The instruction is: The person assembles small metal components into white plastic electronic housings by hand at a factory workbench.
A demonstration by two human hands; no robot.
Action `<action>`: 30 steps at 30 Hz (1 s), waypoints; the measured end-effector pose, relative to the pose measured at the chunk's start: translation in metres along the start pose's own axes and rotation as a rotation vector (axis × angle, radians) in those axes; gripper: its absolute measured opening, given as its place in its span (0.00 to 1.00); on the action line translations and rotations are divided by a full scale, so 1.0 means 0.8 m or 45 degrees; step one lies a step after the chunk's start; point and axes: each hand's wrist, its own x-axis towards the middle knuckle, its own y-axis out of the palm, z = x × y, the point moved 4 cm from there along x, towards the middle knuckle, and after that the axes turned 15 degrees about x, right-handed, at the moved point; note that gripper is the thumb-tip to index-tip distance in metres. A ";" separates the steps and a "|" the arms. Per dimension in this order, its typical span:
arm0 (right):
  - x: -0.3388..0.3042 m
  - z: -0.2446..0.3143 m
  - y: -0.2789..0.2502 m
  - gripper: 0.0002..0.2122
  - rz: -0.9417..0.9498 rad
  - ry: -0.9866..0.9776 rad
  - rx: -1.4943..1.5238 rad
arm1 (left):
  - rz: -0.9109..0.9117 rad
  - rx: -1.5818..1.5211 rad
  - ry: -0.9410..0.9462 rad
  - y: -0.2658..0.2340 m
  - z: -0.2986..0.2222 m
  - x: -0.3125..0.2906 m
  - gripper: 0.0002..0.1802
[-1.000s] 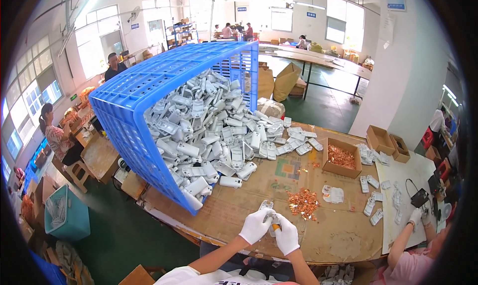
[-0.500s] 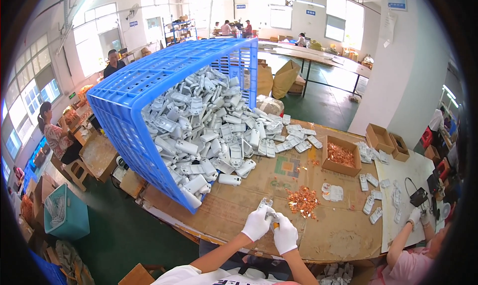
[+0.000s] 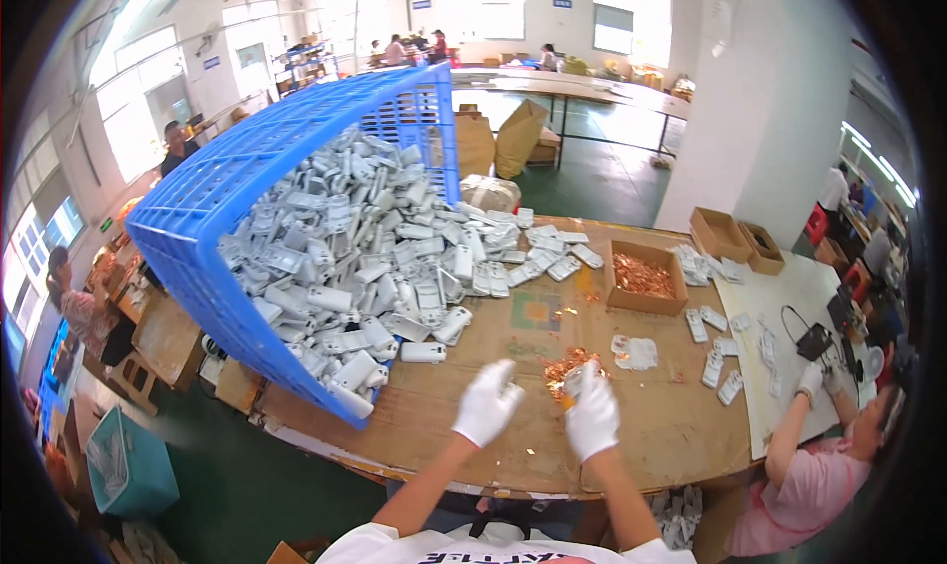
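My left hand (image 3: 483, 406), in a white glove, is closed around a grey-white plastic casing (image 3: 512, 390), mostly hidden by the fingers. To its right, my gloved right hand (image 3: 594, 416) reaches over a loose heap of small copper-coloured metal pieces (image 3: 560, 369) on the cardboard. A yellow-orange bit of a tool (image 3: 567, 401) shows beside its fingers; the tool's kind is hidden. Left of my hands, a big pile of similar white casings (image 3: 395, 258) spills out of a blue plastic crate (image 3: 212, 214) tipped on its side.
A cardboard box (image 3: 641, 303) of copper pieces stands beyond the heap. Several casings (image 3: 712, 367) lie at the right, near a flattened clear bag (image 3: 634, 353). A co-worker in pink (image 3: 804, 490) works at the white surface on the right. Two small cartons (image 3: 720, 234) stand behind.
My hands have come apart. The right one has moved to the copper heap, while the left has gone slightly left with the casing. The view has shifted right.
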 end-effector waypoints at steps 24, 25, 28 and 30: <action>0.066 -0.229 0.006 0.07 -0.002 0.201 0.394 | -0.325 1.334 0.029 -0.037 0.115 0.046 0.33; 0.070 -0.229 0.007 0.07 -0.012 0.175 0.389 | -0.267 1.340 -0.010 -0.038 0.120 0.046 0.32; 0.090 -0.195 0.022 0.06 0.005 0.091 0.383 | -0.141 1.395 -0.091 -0.059 0.140 0.046 0.27; 0.104 -0.174 0.036 0.07 -0.014 -0.004 0.343 | -0.051 1.574 -0.120 -0.069 0.135 0.050 0.22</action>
